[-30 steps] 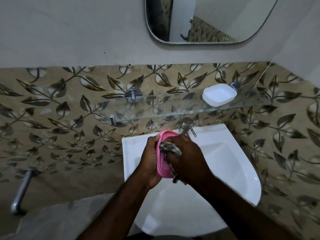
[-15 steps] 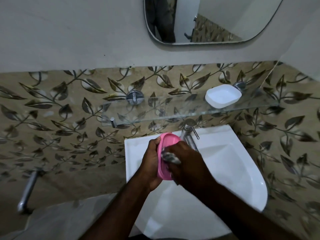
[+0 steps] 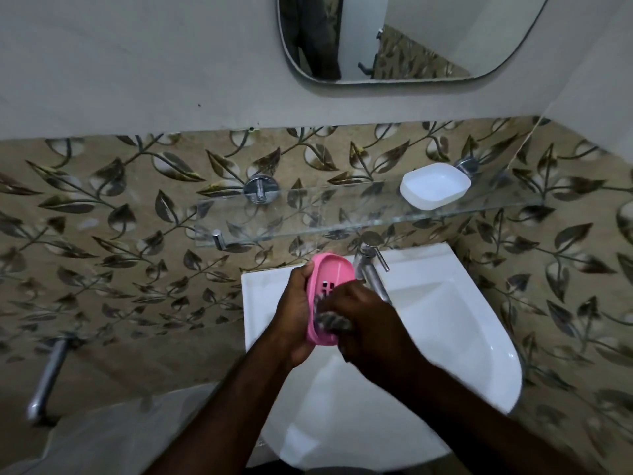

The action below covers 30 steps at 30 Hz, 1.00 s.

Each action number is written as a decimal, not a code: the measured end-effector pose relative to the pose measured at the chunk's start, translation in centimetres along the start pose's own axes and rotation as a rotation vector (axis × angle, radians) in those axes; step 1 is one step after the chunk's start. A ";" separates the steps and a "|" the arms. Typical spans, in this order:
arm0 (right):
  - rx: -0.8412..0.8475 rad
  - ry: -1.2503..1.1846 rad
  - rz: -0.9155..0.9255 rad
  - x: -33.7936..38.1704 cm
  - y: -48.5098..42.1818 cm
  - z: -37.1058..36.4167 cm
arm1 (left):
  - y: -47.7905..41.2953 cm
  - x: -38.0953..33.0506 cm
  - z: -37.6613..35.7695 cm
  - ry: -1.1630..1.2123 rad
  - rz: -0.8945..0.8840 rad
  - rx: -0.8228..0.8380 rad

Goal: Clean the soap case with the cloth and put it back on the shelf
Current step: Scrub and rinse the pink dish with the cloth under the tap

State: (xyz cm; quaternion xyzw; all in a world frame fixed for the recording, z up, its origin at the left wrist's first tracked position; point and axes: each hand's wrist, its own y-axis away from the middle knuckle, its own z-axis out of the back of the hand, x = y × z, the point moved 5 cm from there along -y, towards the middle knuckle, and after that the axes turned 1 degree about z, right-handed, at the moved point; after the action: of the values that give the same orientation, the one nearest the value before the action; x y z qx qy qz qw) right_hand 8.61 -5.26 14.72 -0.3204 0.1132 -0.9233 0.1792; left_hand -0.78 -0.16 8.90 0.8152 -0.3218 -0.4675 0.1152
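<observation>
Held over the white basin [image 3: 445, 337], close in front of the chrome tap [image 3: 368, 265]: pink soap case [image 3: 330, 279], tipped on edge with its hollow side and drain slots turned toward the camera; clamped around the case's left rim and back, left hand [image 3: 294, 317], thumb tip at the upper edge; pressed into the lower part of the hollow, a bunched grey cloth [image 3: 334, 322], gripped tight in the closed right hand [image 3: 370, 323], knuckles covering the case's lower right edge; blurred slightly, both hands and cloth; stretched in from the bottom edge toward the basin, two bare forearms; mounted on the wall above the basin, a clear glass shelf [image 3: 308, 214] on chrome pegs; resting on the shelf's right end, up and to the right of the tap, a white dish-like tray [image 3: 435, 185], apart from the pink case; spread behind the shelf and round both sides of the basin, tan tiles with a dark leaf pattern [image 3: 120, 200]; hung higher on the plain wall above the basin, a rounded mirror [image 3: 411, 36], only its lower part in frame; fixed low on the wall well left of the basin, a chrome bar [image 3: 48, 378].
</observation>
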 end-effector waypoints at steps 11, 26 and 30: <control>-0.056 0.087 0.126 -0.6 -0.3 2.1 | 0.7 1.4 0.3 -0.025 -0.001 -0.028; 0.001 -0.403 -0.487 -2.6 1.3 1.3 | 2.6 1.4 -0.8 -0.148 -0.132 -0.127; -0.225 -0.173 -0.391 -2.0 0.6 2.2 | 2.2 1.6 -1.7 -0.138 -0.098 -0.087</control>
State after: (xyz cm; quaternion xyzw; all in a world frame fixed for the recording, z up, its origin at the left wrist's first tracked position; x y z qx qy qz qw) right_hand 11.61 -5.18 15.11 -0.4320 0.1355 -0.8911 -0.0306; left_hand 0.29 -3.05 9.79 0.7900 -0.2681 -0.5413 0.1049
